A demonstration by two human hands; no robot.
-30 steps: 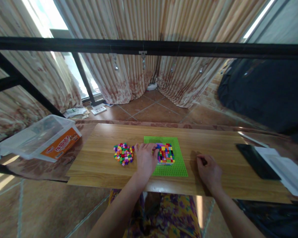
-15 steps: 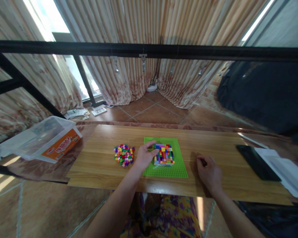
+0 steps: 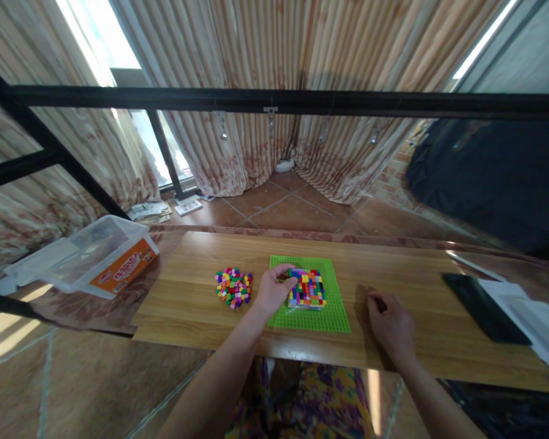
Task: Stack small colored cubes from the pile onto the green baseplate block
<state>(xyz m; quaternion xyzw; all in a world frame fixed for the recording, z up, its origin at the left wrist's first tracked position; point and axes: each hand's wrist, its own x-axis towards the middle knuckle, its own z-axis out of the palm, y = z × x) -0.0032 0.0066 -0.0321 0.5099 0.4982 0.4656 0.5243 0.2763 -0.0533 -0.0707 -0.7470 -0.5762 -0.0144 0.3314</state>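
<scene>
A flat block of many-coloured toy bricks sits on a green studded baseplate in the middle of the wooden table. My left hand is closed at the block's left edge, its thumb at the upper left bricks and its index finger by the far corner. Whether a loose brick lies under those fingertips is hidden. Left of that hand lies a pile of small loose toy bricks. My right hand rests on the table right of the baseplate, fingers curled in; what they hold, if anything, I cannot make out.
A clear plastic box with an orange label stands left of the table. At the right end lie a dark flat object and white papers. A black metal bar crosses beyond the table, before striped curtains.
The whole view has shifted slightly. My left index finger has bent in closer to the block, where it was straighter before. My right hand stays curled on the table.
</scene>
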